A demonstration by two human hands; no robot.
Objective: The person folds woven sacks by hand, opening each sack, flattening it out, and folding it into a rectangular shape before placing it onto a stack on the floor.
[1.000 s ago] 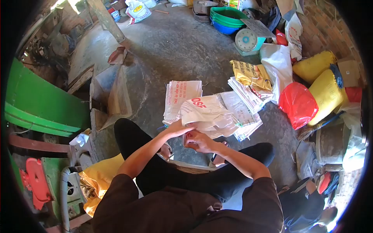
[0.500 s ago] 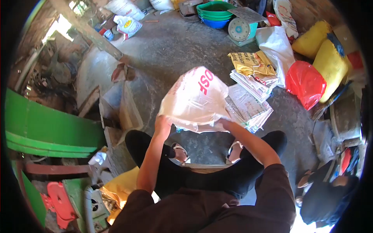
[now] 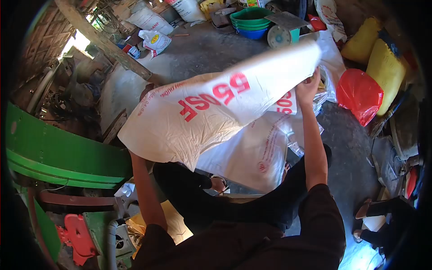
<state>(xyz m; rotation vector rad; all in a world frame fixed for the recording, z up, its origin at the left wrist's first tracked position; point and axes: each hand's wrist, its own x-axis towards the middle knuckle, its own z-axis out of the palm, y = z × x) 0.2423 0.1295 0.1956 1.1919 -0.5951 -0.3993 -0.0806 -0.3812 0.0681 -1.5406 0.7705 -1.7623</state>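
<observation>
A large white woven sack (image 3: 198, 117) with red print spreads in the air above my lap, its far edge blurred. My right hand (image 3: 308, 87) is closed on the sack's right end, fingers curled at the edge. At the left end the sack hangs from my left hand (image 3: 136, 158), which is mostly covered by it; the fingers are hidden. Beneath lies another white printed sack (image 3: 263, 157), partly covered, between my legs. Part of a red-printed sack (image 3: 287, 104) shows behind, by my right wrist.
On the right are a red plastic bag (image 3: 360, 95) and a yellow sack (image 3: 385, 74). Green basins (image 3: 247, 18) and a dial scale (image 3: 280, 36) stand at the back. A green metal panel (image 3: 58, 150) is on my left. Another person's legs (image 3: 382, 216) show at lower right.
My hands have moved apart, the right one up and to the right, the left one outward. The sack has opened out wide between them. A white printed sack now shows below it.
</observation>
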